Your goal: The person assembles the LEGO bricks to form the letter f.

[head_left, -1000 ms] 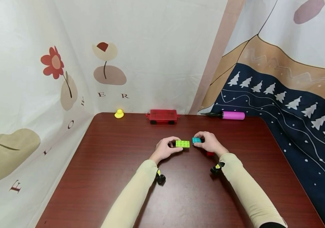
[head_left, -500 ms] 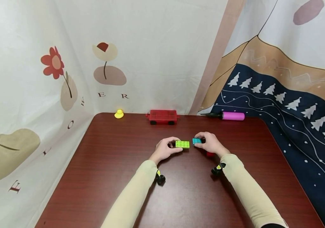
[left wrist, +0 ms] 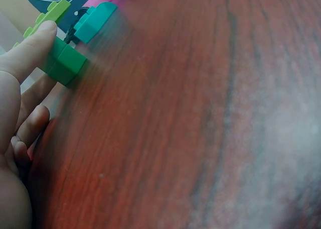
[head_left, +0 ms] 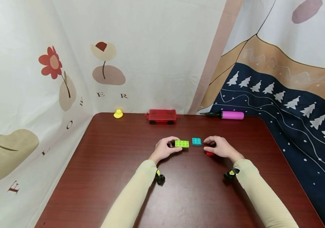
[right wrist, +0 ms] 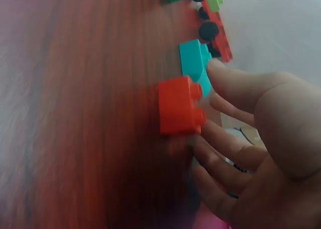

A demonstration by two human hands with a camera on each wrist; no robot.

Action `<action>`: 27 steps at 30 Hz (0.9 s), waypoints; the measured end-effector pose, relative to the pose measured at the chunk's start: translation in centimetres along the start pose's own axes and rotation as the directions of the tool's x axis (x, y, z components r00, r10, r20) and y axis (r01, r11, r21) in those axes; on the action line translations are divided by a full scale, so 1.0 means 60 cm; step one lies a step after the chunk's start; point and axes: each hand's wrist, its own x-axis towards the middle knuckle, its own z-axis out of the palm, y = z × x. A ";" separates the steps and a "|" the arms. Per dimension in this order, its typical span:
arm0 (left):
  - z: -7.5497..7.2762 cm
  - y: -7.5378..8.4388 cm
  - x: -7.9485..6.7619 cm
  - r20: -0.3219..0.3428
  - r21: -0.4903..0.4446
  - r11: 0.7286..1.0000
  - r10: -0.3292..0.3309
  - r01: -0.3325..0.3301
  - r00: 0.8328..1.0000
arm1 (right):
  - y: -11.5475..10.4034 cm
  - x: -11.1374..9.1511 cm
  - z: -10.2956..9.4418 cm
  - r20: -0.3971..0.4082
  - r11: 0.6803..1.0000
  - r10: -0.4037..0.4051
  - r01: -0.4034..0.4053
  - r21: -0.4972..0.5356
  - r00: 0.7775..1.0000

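My left hand (head_left: 163,148) pinches a lime green toy brick (head_left: 181,143) between thumb and fingers. A darker green brick (left wrist: 65,64) shows beneath it in the left wrist view, resting on the table. A turquoise brick (head_left: 196,141) with a sloped end sits alone on the table to the right of the green stack, touched by no hand. Beside it my right hand (head_left: 222,147) hovers with fingers apart and nothing between them. Under that hand's thumb, partly covered in the head view, lies a red brick (right wrist: 178,107) with studs visible in the right wrist view.
A red wagon (head_left: 162,116) with black wheels stands at the table's back edge. To its left is a yellow rubber duck (head_left: 118,113); to its right lies a pink hand pump (head_left: 232,115) with a black nozzle. Printed cloth hangs behind the table (head_left: 117,177).
My right hand has let go of the turquoise brick and moved right, back over the red brick. The left hand stays in place on the lime green brick.
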 end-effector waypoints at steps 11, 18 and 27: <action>-0.004 0.001 0.000 -0.002 -0.002 1.000 -0.017 0.017 1.000 | 0.003 -0.026 -0.007 0.126 0.999 0.010 -0.014 0.034 0.992; 0.000 -0.003 -0.001 0.006 -0.002 1.000 -0.008 0.008 1.000 | 0.009 -0.031 -0.009 0.167 0.998 -0.030 0.020 0.063 0.985; 0.000 -0.001 0.001 0.007 -0.005 1.000 -0.024 0.024 1.000 | 0.011 -0.031 -0.013 0.168 0.997 -0.068 0.059 0.053 0.983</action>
